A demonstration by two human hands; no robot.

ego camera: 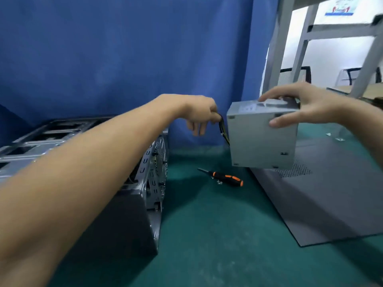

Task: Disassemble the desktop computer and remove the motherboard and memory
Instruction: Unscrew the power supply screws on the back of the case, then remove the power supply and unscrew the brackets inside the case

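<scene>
- Right grip (pixel 300 108): closed around the power supply (pixel 261 141), fingers over its top edge, thumb flat on the near face; grey metal box held in the air, clear of the desk (pixel 207 235).
- Left grip (pixel 201 117): upper fingers hooked round the cable bundle (pixel 224 131), black and yellow wires trailing from the box's left side; lower fingers hanging loose.
- Handling, as a judgement: box stiff, smooth-sided and probably heavy for one hand; best taken across two opposite faces, never by the wires; bundle limp and apt to snag, so worth keeping gathered.
- Just below the box: dark side panel (pixel 331 193), flat on the green desk.
- Between panel and case: black-and-orange screwdriver (pixel 224 177), a few loose screws (pixel 219 182) just beside it.
- Far left: computer case (pixel 153 172), lying on its side, open face up, partly behind the left forearm.
- Motherboard and memory: not visible; presumably inside the case, and likely fragile, so edges only once reached.
- Behind everything: blue curtain (pixel 124 48).
</scene>
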